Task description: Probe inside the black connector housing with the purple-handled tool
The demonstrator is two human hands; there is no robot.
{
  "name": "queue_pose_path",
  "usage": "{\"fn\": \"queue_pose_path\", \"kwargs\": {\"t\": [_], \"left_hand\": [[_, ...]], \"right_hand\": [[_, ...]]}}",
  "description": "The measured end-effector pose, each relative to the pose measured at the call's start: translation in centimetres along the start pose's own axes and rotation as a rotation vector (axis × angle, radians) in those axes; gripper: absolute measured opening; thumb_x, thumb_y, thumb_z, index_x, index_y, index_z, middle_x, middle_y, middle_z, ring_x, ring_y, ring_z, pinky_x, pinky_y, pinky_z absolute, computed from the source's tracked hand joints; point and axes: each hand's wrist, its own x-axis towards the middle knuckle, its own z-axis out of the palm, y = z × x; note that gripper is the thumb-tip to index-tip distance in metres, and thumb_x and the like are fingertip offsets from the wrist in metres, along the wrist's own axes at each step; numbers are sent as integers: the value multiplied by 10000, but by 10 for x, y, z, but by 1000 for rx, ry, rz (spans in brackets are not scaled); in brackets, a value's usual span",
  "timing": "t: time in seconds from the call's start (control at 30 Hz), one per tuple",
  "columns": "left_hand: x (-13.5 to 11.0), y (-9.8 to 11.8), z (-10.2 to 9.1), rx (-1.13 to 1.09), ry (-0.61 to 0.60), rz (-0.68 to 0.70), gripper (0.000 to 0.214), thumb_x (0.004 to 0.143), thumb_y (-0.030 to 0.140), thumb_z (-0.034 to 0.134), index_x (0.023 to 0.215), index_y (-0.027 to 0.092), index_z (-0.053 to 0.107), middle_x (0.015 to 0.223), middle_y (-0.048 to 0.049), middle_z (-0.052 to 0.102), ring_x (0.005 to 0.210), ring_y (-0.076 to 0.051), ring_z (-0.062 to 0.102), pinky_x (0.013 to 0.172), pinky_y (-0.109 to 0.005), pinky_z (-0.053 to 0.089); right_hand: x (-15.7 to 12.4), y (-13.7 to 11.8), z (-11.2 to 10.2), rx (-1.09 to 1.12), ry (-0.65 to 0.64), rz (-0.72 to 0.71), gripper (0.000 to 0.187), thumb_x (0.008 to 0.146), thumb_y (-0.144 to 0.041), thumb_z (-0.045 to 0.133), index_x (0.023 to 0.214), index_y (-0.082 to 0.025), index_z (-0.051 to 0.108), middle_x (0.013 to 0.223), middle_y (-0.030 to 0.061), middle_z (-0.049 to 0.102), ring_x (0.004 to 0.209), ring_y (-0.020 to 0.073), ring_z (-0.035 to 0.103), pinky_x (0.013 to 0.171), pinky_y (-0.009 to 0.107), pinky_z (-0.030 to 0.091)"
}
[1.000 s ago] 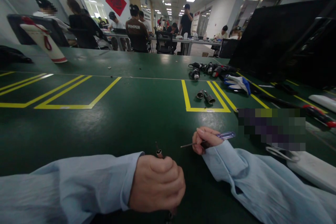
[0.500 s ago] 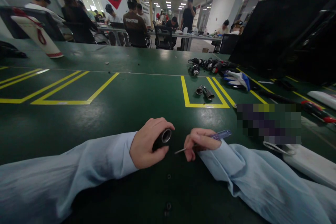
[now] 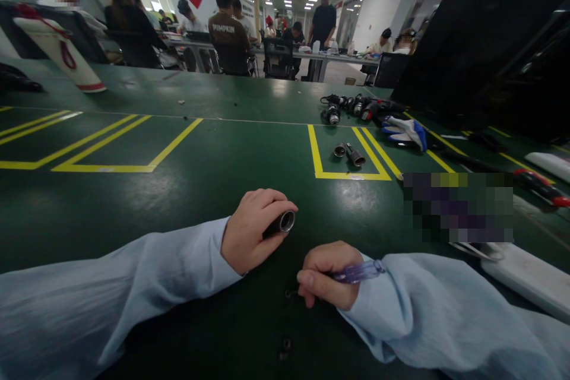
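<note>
My left hand (image 3: pixel 252 231) is wrapped round a short hollow metal cylinder (image 3: pixel 287 221), its open round end turned to the right and towards me. In my right hand (image 3: pixel 332 276) is a screwdriver with a clear purple handle (image 3: pixel 361 272); the handle lies back across the palm and the thin shaft points left. The shaft's tip is at a small dark ring-shaped part (image 3: pixel 287 294) on the green table; whether they touch I cannot tell. Closer to me lie small dark parts (image 3: pixel 286 344), dim and hard to make out.
Two metal cylindrical pieces (image 3: pixel 356 158) lie inside a yellow-taped box. Behind them are corded black tools (image 3: pixel 333 114) and a blue-and-white glove (image 3: pixel 407 132). A red-and-black handled tool (image 3: pixel 541 186) and a white object (image 3: pixel 525 279) are at right. People sit at desks beyond.
My right hand has come down towards me and turned, bringing the screwdriver tip to the small ring. My left hand, still holding the cylinder, has shifted slightly up and right.
</note>
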Motion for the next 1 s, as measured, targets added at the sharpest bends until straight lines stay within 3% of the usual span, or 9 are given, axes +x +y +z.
{"fn": "queue_pose_path", "kwargs": {"t": [0.1,0.23,0.53,0.73,1.0], "left_hand": [[1,-3,1,41,36,-13,318,730,153,515,1043,171,568,979,-81,567,887,-216,510,749,-375,417],[1,-6,2,-66,104,-11,311,758,128,515,1066,158,546,991,-75,587,911,-187,534,794,-347,442],[2,-5,1,-74,119,-43,315,754,165,565,1068,183,571,1001,-69,586,909,-186,550,793,-358,466],[0,4,1,-305,93,-165,341,718,86,537,1045,167,583,1015,-72,604,900,-172,591,678,-264,531],[2,13,7,-736,38,-358,422,639,23,511,1046,116,574,1071,-110,593,917,-190,621,769,-318,545]], "right_hand": [[-1,-2,2,-144,18,-140,359,855,-279,414,539,-159,535,480,20,564,467,97,511,500,231,401],[-3,-4,3,-361,21,-330,257,847,-242,402,637,-151,520,549,36,535,532,121,482,520,265,367],[-2,-6,0,-393,70,-370,170,841,-203,422,769,-135,560,688,70,594,654,145,534,593,271,416],[1,-12,-10,-433,175,-427,145,830,-172,429,853,-126,565,758,88,609,686,152,537,620,286,441],[12,-5,-14,-517,239,-469,134,816,-160,452,835,-114,576,759,99,616,693,156,542,628,291,461]]}}
